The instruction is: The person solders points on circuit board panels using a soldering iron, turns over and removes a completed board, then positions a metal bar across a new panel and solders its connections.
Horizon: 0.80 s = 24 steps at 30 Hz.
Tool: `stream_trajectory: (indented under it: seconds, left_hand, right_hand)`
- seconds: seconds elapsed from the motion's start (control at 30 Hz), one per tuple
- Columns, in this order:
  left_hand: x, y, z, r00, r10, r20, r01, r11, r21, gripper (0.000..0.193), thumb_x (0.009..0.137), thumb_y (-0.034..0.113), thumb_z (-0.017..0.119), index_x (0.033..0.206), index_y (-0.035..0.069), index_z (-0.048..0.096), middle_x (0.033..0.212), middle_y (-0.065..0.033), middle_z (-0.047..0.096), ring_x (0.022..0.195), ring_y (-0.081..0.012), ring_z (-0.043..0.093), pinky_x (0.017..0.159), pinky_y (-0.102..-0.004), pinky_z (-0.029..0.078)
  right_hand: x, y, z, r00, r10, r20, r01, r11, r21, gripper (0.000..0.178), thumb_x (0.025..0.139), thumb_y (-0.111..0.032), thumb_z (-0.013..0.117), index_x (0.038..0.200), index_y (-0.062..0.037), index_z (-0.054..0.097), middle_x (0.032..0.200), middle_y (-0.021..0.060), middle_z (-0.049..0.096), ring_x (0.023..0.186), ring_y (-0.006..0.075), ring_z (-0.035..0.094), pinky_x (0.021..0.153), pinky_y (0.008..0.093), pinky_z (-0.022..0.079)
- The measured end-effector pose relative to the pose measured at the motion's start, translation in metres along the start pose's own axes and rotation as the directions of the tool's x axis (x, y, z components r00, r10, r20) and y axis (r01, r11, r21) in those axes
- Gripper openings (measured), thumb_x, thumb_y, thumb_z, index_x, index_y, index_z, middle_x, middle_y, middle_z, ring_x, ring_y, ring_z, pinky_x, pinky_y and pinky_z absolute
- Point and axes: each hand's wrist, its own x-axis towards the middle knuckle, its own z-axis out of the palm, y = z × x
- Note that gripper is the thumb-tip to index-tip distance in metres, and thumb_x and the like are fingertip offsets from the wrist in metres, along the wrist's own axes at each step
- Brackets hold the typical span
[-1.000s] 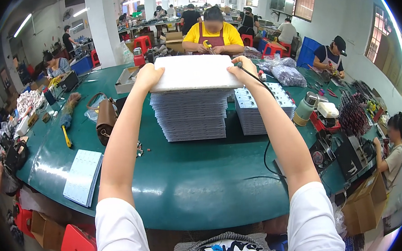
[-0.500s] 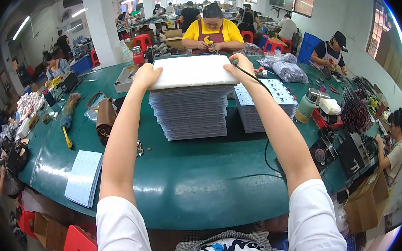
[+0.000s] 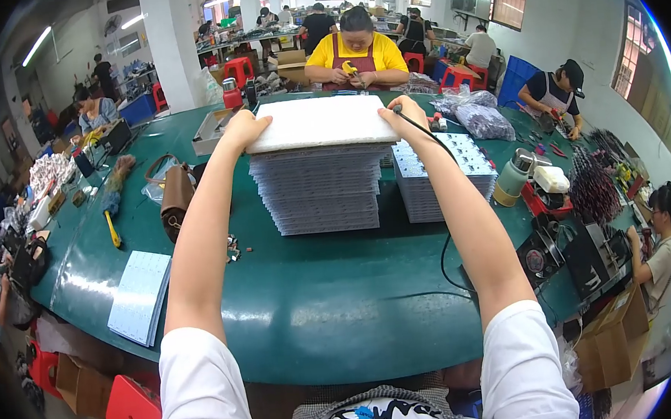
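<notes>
Busy workshop here, white walls, strip lights overhead, people at benches all over, and a big glossy green table taking up most of the view. The white foam slab is sitting on top of a tall stack of thin pale panels toward the far side, roughly in the middle. Left hand has the slab's left edge and the right hand has the right edge, both closed around the sides with thumbs on top; can't really see the fingers underneath. Just right of that is a shorter panel stack with dark bits dotted over its top, partly behind the right forearm. A black cable runs down by that same arm. Over on the left there's a brown handbag plus a few loose pale sheets near the table edge. Straight across, a co-worker in a yellow shirt is holding a yellow tool.
</notes>
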Motion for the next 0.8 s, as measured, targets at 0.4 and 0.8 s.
stream_trajectory:
  seconds: [0.4,0.8]
  left_hand:
    - [-0.008,0.008,-0.009,0.986,0.002,-0.164,-0.040,0.973,-0.228,0.054,0.082,0.042,0.068,0.104,-0.007,0.065,0.093,-0.0199,0.069,0.085,-0.0281,0.068,0.072,-0.0369,0.053]
    - [-0.163,0.121,-0.077,0.957,0.290,-0.028,-0.048,0.062,-0.997,0.052,0.076,0.024,0.078,0.113,-0.007,0.056,0.106,-0.0168,0.062,0.091,-0.0210,0.066,0.074,-0.0304,0.057]
  right_hand:
    - [0.009,-0.002,-0.003,0.998,0.013,-0.062,-0.004,0.989,0.149,0.044,0.074,-0.033,0.072,0.105,-0.0043,0.059,0.104,0.0190,0.065,0.099,0.0318,0.063,0.088,0.0386,0.047]
    - [-0.091,-0.043,-0.220,0.967,-0.237,-0.099,0.255,0.847,0.467,0.056,0.081,-0.046,0.070,0.117,-0.0048,0.059,0.102,0.0113,0.061,0.096,0.0183,0.056,0.085,0.0299,0.044]
